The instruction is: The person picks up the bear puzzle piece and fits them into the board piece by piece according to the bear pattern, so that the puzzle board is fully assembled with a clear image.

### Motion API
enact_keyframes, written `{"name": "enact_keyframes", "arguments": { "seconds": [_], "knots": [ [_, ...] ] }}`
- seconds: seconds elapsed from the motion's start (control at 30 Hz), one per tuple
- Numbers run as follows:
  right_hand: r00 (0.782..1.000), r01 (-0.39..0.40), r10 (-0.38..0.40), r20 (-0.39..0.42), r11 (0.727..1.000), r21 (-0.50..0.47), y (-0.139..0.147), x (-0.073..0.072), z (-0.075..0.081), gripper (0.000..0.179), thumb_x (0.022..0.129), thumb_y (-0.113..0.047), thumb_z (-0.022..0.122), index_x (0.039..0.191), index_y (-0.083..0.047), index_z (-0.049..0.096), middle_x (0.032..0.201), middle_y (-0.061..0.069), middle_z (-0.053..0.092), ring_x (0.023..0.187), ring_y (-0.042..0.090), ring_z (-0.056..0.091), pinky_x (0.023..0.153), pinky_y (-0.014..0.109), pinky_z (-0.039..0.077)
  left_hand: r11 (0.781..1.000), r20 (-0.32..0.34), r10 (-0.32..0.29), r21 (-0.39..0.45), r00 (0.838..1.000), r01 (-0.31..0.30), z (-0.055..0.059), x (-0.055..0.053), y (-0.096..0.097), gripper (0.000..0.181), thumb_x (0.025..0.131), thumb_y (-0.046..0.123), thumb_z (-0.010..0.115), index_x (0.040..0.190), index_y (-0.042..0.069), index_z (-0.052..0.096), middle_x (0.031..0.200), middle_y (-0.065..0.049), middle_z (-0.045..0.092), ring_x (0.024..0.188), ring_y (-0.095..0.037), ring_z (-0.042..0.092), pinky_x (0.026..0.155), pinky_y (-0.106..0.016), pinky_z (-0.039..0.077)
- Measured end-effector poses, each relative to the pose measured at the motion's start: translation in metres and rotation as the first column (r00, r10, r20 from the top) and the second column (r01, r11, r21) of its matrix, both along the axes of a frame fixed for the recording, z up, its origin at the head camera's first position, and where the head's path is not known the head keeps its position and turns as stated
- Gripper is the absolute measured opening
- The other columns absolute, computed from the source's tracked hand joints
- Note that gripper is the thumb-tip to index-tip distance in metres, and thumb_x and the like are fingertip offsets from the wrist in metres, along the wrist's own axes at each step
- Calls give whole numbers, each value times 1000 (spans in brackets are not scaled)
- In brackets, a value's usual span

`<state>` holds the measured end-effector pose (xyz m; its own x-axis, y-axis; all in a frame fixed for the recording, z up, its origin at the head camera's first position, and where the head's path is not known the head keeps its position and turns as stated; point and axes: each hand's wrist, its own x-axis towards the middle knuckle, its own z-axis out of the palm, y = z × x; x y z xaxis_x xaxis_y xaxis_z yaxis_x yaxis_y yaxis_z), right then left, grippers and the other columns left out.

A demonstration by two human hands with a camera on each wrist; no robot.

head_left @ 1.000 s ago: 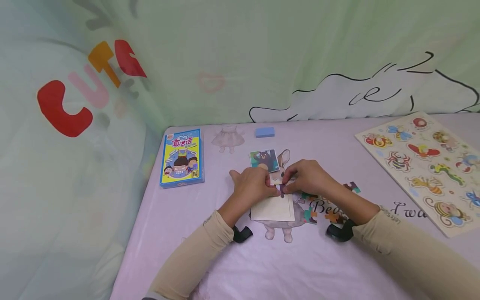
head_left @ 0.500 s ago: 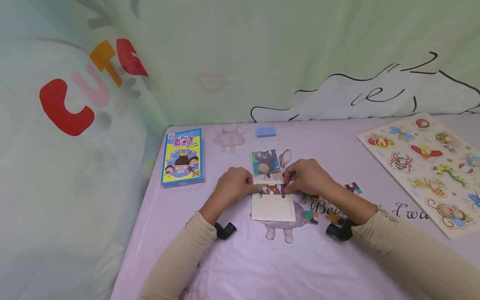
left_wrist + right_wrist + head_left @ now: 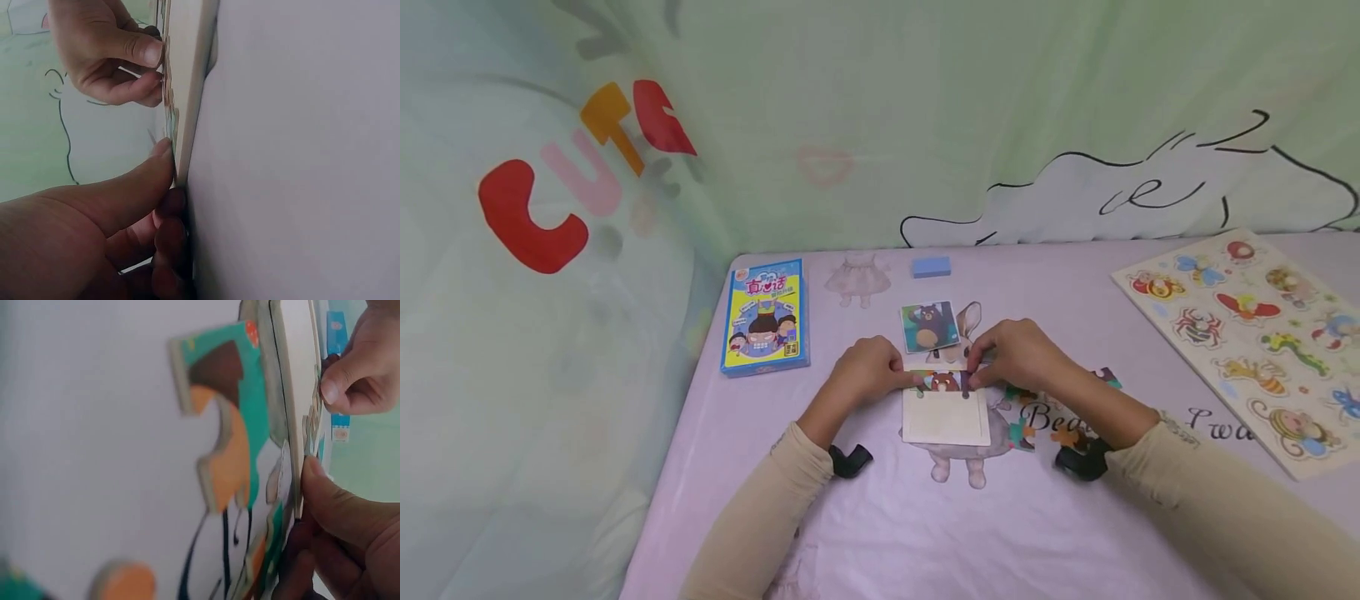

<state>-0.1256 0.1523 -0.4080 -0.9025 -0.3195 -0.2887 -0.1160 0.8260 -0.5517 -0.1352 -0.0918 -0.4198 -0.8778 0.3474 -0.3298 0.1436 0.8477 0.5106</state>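
Note:
A small wooden puzzle board (image 3: 946, 421) lies on the cloth, its lower part bare wood. Across its upper end runs a row of jigsaw pieces (image 3: 943, 382) showing a bear's face. My left hand (image 3: 871, 368) pinches the board's upper left side, thumb on the pieces and fingers at the edge, as the left wrist view shows. My right hand (image 3: 1021, 358) pinches the upper right side in the same way, its thumb (image 3: 337, 503) on a piece. Just beyond the board lies a bear picture card (image 3: 930, 327).
Loose jigsaw pieces (image 3: 228, 431) lie right of the board, partly under my right forearm. A yellow and blue box (image 3: 765, 321) stands left, and a blue block (image 3: 931, 267) sits at the back. A wooden insect puzzle (image 3: 1251, 342) lies far right.
My left hand has moved left from over the pieces to the board's left edge, uncovering the bear's face and the card. My right hand has stayed almost still.

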Motion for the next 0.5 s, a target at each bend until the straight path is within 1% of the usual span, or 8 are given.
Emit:
{"name": "enact_keyframes", "arguments": {
  "seconds": [0.07,0.1,0.17,0.23,0.27,0.33,0.43,0.5],
  "knots": [
    [1000,-9,9,29,1000,-21,4,1,0,8,81,-22,86,86,-23,79,112,8,75,100,27,58,84,42,44,1000,7,-1,2,1000,1,-1,1,-1,43,86,44,81,62,13,64,53,5,45,54,-10,46,51,-26,31],
    [999,-22,23,35,999,-29,6,1,0,9,83,-21,85,89,-23,80,112,8,75,99,26,58,83,42,45,1000,2,-6,3,1000,6,-1,1,-1,42,87,43,81,62,13,65,53,6,45,54,-10,46,51,-25,30],
    [997,-57,59,44,997,-53,13,2,1,13,85,-19,83,98,-21,81,105,6,76,91,23,59,78,38,46,1000,-5,-14,11,1000,14,-2,0,-2,42,87,42,80,62,13,66,53,6,45,55,-10,46,51,-25,30],
    [995,-98,100,27,993,-68,19,3,1,18,86,-19,82,104,-21,80,98,1,75,85,19,58,74,34,45,1000,-11,-19,10,1000,19,-3,0,-2,41,87,43,80,62,14,66,53,6,46,55,-10,47,51,-25,30],
    [993,-120,120,8,990,-70,22,3,2,20,87,-19,82,107,-20,80,96,-1,75,83,17,58,74,34,46,1000,-12,-21,9,1000,21,-3,0,-3,41,87,43,80,62,14,66,53,6,45,55,-10,47,51,-25,30],
    [990,-140,139,-25,987,-74,28,5,3,22,87,-20,81,109,-20,79,96,-3,76,85,16,61,77,36,50,1000,-7,-17,5,1000,17,-2,0,-3,42,87,44,80,62,14,66,53,6,45,55,-10,47,51,-25,31],
    [990,-133,129,-57,989,-66,37,10,6,22,88,-22,81,110,-21,79,106,-3,77,98,18,66,89,45,52,1000,1,-14,0,1000,14,-3,-1,-2,42,87,45,80,63,13,66,53,6,45,54,-10,47,51,-25,31],
    [990,-126,121,-70,990,-57,41,13,8,22,88,-23,81,110,-19,78,109,-2,77,102,20,67,91,48,52,1000,1,-15,4,1000,15,-3,-1,-2,41,87,44,80,63,13,67,53,5,46,54,-11,48,51,-25,31]
  ]
}}
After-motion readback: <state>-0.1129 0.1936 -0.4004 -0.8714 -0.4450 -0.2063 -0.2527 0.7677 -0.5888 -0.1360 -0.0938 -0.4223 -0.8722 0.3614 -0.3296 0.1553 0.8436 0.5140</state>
